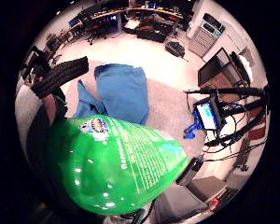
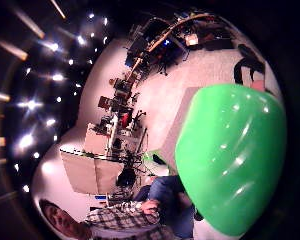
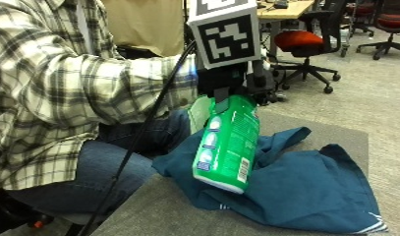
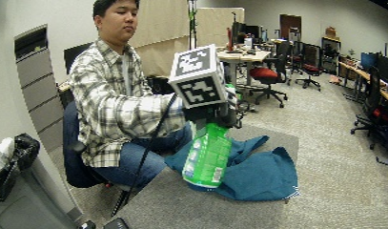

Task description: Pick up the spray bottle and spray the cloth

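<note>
1. Outside view: a person in a plaid sleeve (image 3: 88, 78) reaches over from the left.
2. The gloved right hand (image 3: 235, 81) is wrapped round the neck of the green spray bottle (image 3: 227, 142), held off the table (image 3: 160, 211), base tilted.
3. The blue cloth (image 3: 304, 187) lies crumpled beneath and right of it.

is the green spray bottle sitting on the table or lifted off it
Lifted. The gloved right hand grips the green spray bottle by its top, its base hanging tilted above the blue cloth.
</note>
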### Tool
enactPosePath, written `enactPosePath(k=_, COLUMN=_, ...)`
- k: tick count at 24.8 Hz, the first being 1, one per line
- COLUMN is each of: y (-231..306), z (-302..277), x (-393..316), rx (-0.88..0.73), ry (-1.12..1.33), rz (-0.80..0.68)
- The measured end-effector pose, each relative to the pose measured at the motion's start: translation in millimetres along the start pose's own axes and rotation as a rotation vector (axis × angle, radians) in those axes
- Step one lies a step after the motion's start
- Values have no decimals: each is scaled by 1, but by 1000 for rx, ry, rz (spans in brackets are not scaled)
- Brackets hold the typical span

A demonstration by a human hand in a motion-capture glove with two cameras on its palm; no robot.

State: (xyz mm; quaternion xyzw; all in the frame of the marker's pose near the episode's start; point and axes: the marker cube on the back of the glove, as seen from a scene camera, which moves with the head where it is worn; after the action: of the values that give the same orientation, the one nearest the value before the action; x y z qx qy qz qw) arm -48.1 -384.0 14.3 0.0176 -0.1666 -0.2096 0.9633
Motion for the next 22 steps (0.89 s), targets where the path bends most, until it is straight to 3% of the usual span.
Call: enactPosePath(k=22, y=-11, z=101, x=-60, rx=-314, ry=545, rz=-179)
